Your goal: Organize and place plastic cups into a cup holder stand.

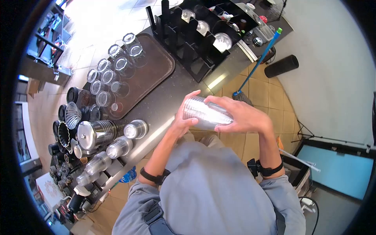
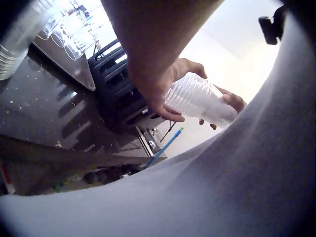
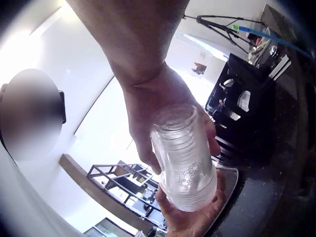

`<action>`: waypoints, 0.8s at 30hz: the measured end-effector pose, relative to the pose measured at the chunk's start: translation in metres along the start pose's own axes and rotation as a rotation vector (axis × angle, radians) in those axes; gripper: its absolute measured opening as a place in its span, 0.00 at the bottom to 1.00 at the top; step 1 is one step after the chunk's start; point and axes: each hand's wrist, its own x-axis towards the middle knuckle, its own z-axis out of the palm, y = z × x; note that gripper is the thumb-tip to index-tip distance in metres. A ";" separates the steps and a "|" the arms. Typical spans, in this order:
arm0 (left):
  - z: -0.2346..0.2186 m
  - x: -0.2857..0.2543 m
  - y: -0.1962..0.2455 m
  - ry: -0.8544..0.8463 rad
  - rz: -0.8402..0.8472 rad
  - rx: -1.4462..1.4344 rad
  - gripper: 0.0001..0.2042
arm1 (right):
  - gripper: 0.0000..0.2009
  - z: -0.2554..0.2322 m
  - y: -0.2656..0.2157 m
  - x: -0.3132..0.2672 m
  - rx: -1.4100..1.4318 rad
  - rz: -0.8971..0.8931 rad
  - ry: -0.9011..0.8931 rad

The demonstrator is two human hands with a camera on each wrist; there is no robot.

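A stack of clear plastic cups, nested in one another, is held sideways in front of the body, past the counter's edge. My left hand grips the end where the ridged rims lie close together. Around the base end, my right hand curls its fingers and thumb. In the right wrist view the stack shows small printed lettering on its side, with the left hand cupped under the rims. The left wrist view shows the stack spanning both hands.
More stacks of clear cups lie along the counter's near edge, beside a lidded metal canister. A brown tray bears several upturned glasses. Behind stands a black rack. A blue mop handle leans right of the counter.
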 end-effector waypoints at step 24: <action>-0.028 0.030 0.012 0.641 0.487 -0.246 0.53 | 0.36 -0.139 0.045 0.186 -0.698 -0.098 -0.197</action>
